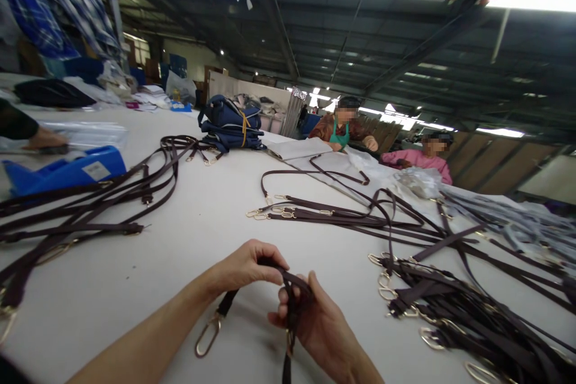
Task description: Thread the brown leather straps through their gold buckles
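A dark brown strap (297, 282) with gold metal clasps is held in both hands above the white table (198, 204). My left hand (249, 267) pinches the strap between thumb and fingers, and one end with an oval gold clasp (208, 336) hangs below it. Fingers curled, my right hand (321, 318) grips a looped part of the same strap; another metal fitting hangs under it. To the right lies a heap of similar straps (454, 306) with gold clasps. More straps (310, 216) stretch across the table ahead.
Further straps (166, 174) lie on the left by a blue tape dispenser (67, 171), where another person's hand (45, 138) reaches in. A stack of navy bags (231, 123) sits at the back. Plastic bags (508, 222) lie at right. Two people (344, 126) work across the table.
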Demonstrator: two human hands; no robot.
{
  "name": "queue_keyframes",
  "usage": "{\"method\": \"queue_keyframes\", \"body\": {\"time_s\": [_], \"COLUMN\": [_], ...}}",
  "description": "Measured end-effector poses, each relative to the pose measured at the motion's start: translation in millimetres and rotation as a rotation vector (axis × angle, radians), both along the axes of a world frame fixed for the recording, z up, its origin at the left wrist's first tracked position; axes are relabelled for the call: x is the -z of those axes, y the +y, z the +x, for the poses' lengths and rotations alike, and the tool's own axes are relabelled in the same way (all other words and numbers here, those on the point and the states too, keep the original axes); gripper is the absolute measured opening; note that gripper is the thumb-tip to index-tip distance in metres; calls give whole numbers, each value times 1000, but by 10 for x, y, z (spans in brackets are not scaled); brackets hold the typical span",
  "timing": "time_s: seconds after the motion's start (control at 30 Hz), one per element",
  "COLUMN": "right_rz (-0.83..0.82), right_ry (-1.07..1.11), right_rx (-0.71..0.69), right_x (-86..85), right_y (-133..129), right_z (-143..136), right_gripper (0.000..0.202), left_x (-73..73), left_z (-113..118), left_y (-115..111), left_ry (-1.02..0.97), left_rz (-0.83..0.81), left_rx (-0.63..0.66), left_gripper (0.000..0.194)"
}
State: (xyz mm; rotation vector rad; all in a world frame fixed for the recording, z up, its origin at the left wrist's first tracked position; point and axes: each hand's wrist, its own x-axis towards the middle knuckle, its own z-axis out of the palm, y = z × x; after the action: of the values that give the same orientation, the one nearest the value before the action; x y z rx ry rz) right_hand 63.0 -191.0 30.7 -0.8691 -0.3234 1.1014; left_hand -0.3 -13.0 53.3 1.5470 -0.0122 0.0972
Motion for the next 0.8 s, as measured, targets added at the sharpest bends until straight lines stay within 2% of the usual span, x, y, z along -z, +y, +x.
{"method": "queue_keyframes", "body": {"time_s": [0.1,0.2,0.43,0.57,0.8], "right_rz": [75,48,-108,-232,-297], "right_ry": [66,41,-192,-277,-596], "right_rx": [-39,-36,-73,-26,126], "right_x": [17,45,-33,-29,131], "right_y": [-38,-75,-94,-59,74], "right_z": [52,91,82,37,-74], "right_gripper": [33,30,48,58,65], "left_x": [-28,-28,32,61,94], "left_z": [-11,-21,-23,-17,17], "left_y": [56,64,67,87,-11], "left_ry": [0,38,66,57,58], "left_rz": [30,17,24,22,-36], "left_rx": [11,66,106,115,86], "left_gripper": [20,25,30,28,24]}}
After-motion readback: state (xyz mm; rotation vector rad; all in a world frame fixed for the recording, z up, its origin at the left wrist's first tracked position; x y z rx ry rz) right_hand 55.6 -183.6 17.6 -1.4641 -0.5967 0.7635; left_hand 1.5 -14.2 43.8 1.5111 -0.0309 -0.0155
